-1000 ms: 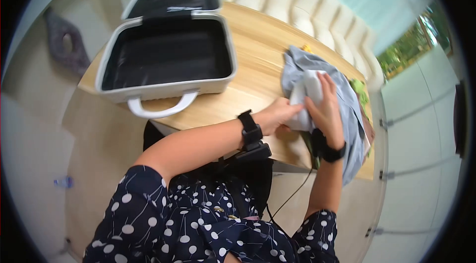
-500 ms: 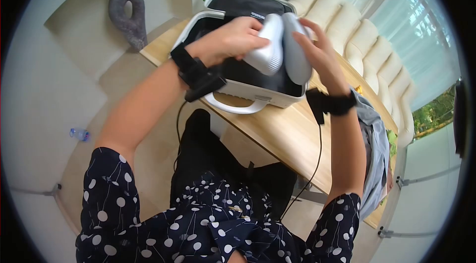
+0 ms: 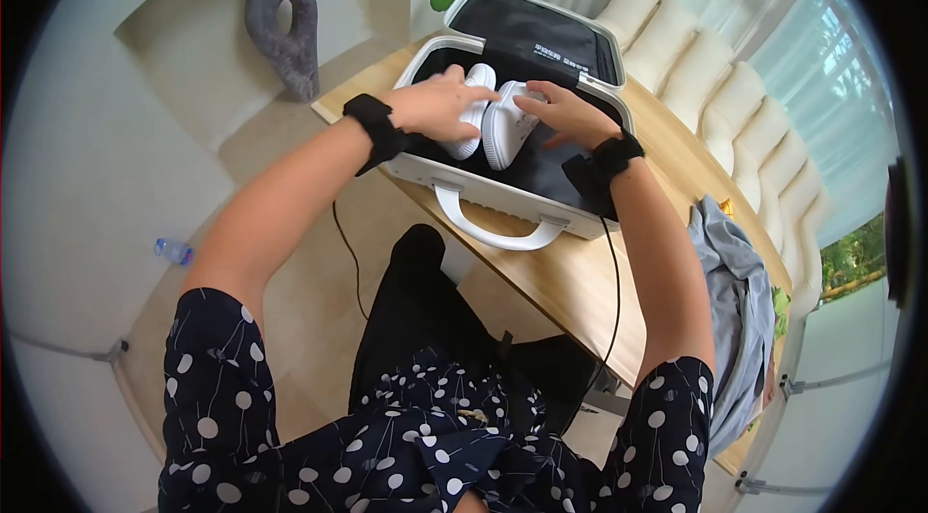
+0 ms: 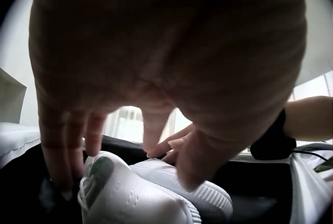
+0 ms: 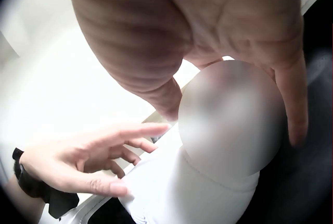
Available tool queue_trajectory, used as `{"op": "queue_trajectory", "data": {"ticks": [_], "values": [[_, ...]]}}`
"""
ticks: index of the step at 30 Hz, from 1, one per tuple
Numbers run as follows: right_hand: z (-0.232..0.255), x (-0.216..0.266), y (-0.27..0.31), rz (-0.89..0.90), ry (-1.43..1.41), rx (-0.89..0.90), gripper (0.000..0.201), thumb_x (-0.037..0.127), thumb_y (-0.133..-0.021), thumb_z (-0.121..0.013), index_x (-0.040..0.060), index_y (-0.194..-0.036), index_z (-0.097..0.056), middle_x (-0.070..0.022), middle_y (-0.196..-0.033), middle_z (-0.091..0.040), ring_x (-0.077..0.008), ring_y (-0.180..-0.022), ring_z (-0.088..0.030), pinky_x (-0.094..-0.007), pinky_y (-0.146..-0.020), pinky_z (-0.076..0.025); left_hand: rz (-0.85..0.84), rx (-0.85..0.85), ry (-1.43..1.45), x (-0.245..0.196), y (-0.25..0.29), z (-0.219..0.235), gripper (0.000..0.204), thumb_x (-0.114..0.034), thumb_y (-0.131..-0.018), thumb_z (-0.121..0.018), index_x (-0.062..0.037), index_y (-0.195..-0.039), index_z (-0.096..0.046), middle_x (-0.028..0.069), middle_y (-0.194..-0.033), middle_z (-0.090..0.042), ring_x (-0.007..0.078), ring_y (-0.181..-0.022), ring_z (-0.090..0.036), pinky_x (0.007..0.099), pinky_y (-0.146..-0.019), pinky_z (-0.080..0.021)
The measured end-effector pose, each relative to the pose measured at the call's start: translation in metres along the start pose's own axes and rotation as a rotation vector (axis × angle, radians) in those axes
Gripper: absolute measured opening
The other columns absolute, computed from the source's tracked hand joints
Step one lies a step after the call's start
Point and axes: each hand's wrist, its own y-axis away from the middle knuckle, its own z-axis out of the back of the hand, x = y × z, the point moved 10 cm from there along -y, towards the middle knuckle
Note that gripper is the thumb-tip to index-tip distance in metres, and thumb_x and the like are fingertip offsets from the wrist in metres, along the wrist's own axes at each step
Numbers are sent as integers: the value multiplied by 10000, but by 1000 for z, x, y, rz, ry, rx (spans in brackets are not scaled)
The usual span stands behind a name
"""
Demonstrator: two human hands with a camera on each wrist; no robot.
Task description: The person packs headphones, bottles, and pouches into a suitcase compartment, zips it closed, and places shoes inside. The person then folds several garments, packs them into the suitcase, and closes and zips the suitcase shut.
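Observation:
A pair of white shoes lies side by side inside the open white suitcase (image 3: 411,168), which has a black lining. Spread fingers of my left hand (image 3: 425,111) reach over the left shoe (image 3: 464,144), thumb near its side; in the left wrist view that shoe (image 4: 135,198) sits below the palm, with a gap under it. My right hand (image 3: 574,117) is over the right shoe (image 3: 505,138), with loosely extended fingers around it. In the right wrist view, a blurred round patch hides part of the white shoe (image 5: 213,198) there.
The suitcase lid (image 3: 541,34) leans back, its white handle (image 3: 498,233) faces me. Grey clothing (image 3: 735,291) is heaped at the right end of the wooden table (image 3: 551,286). Cables (image 3: 616,300) hang from both wrists. Cream seats (image 3: 710,97) line the far side.
Both hands have moved from the clothing pile leftward to the suitcase with the white shoes. The shoes have gone down from above the case into it, and the fingers have loosened.

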Motion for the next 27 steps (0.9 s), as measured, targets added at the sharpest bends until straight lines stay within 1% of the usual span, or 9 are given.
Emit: {"op": "queue_trajectory", "data": {"ticks": [3,4,11,14,17,21,23,25,27], "values": [[-2,3,11,-98,219,14,837,505,-766,-632,25,-1377,-322,-205,-1227,-525,-296,-1036,-587,-349,-625,-570,-19,111,-77,-9,-5,-9,679,-359,-745,-702,-143,-1340,-455,212,-1109,-470,364,-1020,-512,370,-892,-422],[-6,8,17,-90,195,31,930,538,-738,-653,-11,-1383,-266,-234,-1173,-546,-292,-909,-634,-320,-552,-567,-26,107,-151,-9,-5,-7,695,-386,-728,-712,-133,-1327,-468,208,-1090,-478,360,-1013,-511,371,-884,-424],[-39,12,12,-180,220,177,1063,584,-744,-647,-72,-1389,-115,-291,-1149,-521,-263,-772,-654,-304,-509,-560,81,190,-366,18,3,-4,819,-430,-664,-757,21,-1278,-455,232,-1062,-512,356,-993,-520,367,-835,-443],[-50,17,-2,-219,241,204,1053,597,-734,-650,-151,-1321,-199,-282,-1109,-542,-254,-748,-657,-284,-493,-557,64,221,-156,22,8,-9,896,-405,-702,-742,-1,-1373,-307,267,-1173,-475,373,-1067,-516,374,-890,-433],[-53,14,-10,-239,274,229,988,605,-733,-646,-212,-1197,-339,-250,-1018,-585,-241,-720,-658,-271,-482,-554,162,331,-157,34,4,-21,867,-393,-735,-716,-14,-1386,-287,274,-1219,-454,374,-1091,-509,373,-925,-418],[-56,4,-13,-238,167,301,921,606,-760,-613,-160,-1214,-379,-237,-1002,-593,-262,-744,-657,-297,-525,-566,105,147,111,48,-9,-4,755,-323,-801,-649,-12,-1383,-283,272,-1278,-434,355,-1126,-504,369,-968,-392],[-54,1,-11,-230,109,291,900,602,-774,-598,-137,-1236,-377,-236,-1025,-588,-273,-765,-656,-309,-547,-571,92,101,165,55,-14,1,705,-267,-817,-633,-5,-1376,-291,235,-1207,-491,309,-1061,-546,363,-905,-453],[-53,0,-8,-198,-33,285,866,596,-802,-568,-80,-1299,-355,-257,-1127,-546,-298,-852,-644,-344,-643,-574,309,80,515,76,-13,-4,680,-224,-826,-625,-8,-1379,-292,186,-1115,-525,248,-980,-570,326,-792,-514],[-48,-1,-3,-176,-93,281,895,585,-811,-560,-107,-1317,-308,-280,-1189,-500,-320,-897,-635,-363,-663,-575,346,26,497,76,-17,-2,741,-239,-791,-667,-11,-1386,-288,149,-1049,-529,199,-924,-573,282,-713,-533]]}}
